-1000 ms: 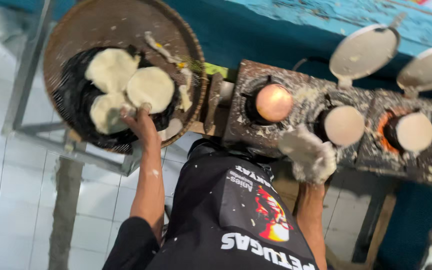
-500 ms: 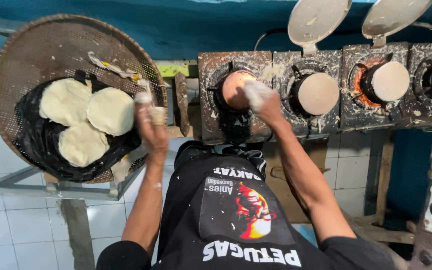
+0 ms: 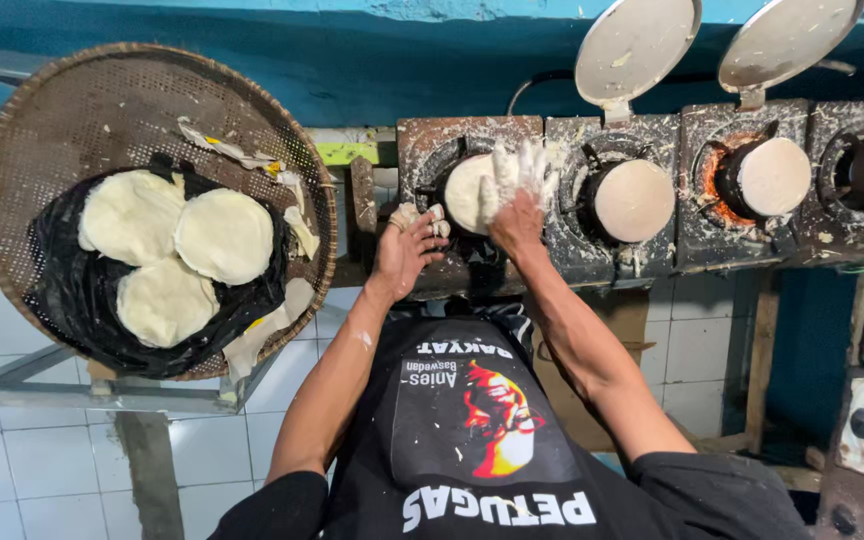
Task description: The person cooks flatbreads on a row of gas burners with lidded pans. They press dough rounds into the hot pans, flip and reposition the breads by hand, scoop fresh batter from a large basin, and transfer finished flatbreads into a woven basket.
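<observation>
Now right hand [image 3: 518, 195] w/ batter-coated fingers spread open on white cake [image 3: 470, 192] in leftmost mould; left hand [image 3: 407, 245] loosely open, empty, just beside.

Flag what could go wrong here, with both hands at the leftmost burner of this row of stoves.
1. Burn: the right hand, coated in white batter, presses on the pale disc in the leftmost mould; a neighbouring burner glows orange, so the moulds are probably hot.
2. Slipping: the left hand also has batter on its fingertips, so grip may be poor.
3. The woven tray of finished discs rests on a thin metal frame; a knock might tip it.
</observation>
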